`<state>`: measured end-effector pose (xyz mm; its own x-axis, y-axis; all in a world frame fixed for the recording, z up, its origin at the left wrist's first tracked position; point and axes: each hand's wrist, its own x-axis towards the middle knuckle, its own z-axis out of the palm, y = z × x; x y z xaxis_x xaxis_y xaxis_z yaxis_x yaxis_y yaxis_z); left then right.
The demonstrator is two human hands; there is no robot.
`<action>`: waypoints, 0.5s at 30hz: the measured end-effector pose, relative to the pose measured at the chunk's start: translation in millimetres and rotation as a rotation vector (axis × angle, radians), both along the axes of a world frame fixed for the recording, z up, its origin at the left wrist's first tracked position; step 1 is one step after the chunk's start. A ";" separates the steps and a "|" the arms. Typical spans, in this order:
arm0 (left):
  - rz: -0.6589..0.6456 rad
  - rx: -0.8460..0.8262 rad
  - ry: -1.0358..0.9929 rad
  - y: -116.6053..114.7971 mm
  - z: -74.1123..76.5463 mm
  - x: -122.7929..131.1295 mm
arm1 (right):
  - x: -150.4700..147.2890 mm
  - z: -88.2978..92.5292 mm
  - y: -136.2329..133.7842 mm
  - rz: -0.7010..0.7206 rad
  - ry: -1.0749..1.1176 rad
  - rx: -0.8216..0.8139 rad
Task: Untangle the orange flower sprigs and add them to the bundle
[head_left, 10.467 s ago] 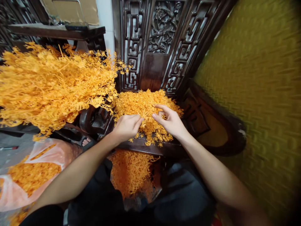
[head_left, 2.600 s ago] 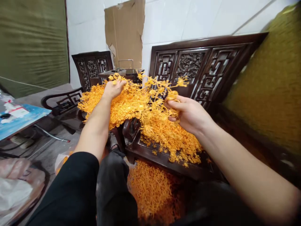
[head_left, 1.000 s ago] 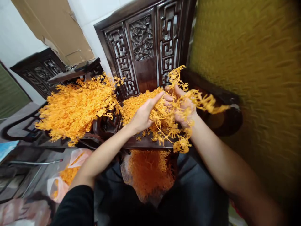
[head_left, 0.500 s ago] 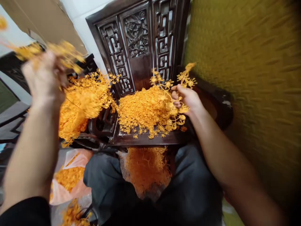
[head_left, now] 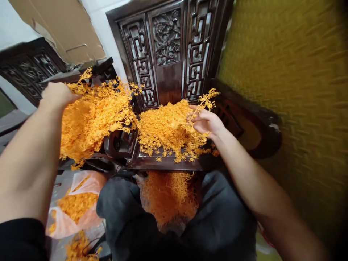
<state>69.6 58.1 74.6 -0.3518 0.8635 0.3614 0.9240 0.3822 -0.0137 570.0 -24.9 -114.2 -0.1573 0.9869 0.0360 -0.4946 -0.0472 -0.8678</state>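
My right hand (head_left: 208, 121) holds a branched orange plastic-looking sprig (head_left: 208, 99) at the right end of a heap of small orange flower-like pieces (head_left: 163, 123), which lies on a dark wooden chair seat. At the upper left, my left hand (head_left: 58, 95) reaches over a larger pile of orange branched sprigs (head_left: 100, 112). Its back faces me and the fingers are hidden, so I cannot see what it grips. One sprig (head_left: 86, 75) sticks up just beyond that hand.
A carved dark wooden chair back (head_left: 168, 54) rises behind the heap. Between my knees lies a clear bag of orange sprigs (head_left: 168, 199). A pinkish bag (head_left: 92, 217) with orange pieces rests on the floor at left. Cardboard (head_left: 70, 32) leans behind. A yellow-green textured surface (head_left: 293, 79) stands at right.
My left hand has come down onto the left pile from above it, where it held orange sprigs. My right hand has moved slightly left and down with its sprig. The view has shifted a little.
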 end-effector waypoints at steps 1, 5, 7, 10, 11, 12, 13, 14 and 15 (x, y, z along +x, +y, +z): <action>0.067 -0.002 0.098 1.7 2.1 -3.8 | -0.8 -1.8 2.5 0.018 0.001 0.004; 0.171 0.061 0.272 9.1 14.8 -2.0 | -5.4 -9.0 12.6 0.057 0.034 0.007; 0.229 0.050 0.140 8.8 22.0 13.7 | -9.5 -10.9 15.0 0.061 0.058 0.025; 0.122 0.265 0.143 -11.2 27.6 58.6 | -17.5 -10.9 13.1 0.070 0.072 0.077; -0.058 0.386 0.201 -25.2 25.0 79.0 | -20.4 -10.2 11.1 0.080 0.071 0.093; -0.220 0.425 0.207 -42.7 18.7 101.5 | -23.4 -9.3 8.6 0.094 0.073 0.107; -0.420 0.466 0.209 -62.7 8.1 125.7 | -26.5 -8.1 5.4 0.114 0.079 0.119; -0.619 0.435 0.162 -83.6 -6.9 150.8 | -29.7 -6.8 1.7 0.139 0.092 0.129; -0.801 0.344 0.089 -103.9 -25.9 175.9 | -33.1 -5.5 -2.5 0.167 0.111 0.136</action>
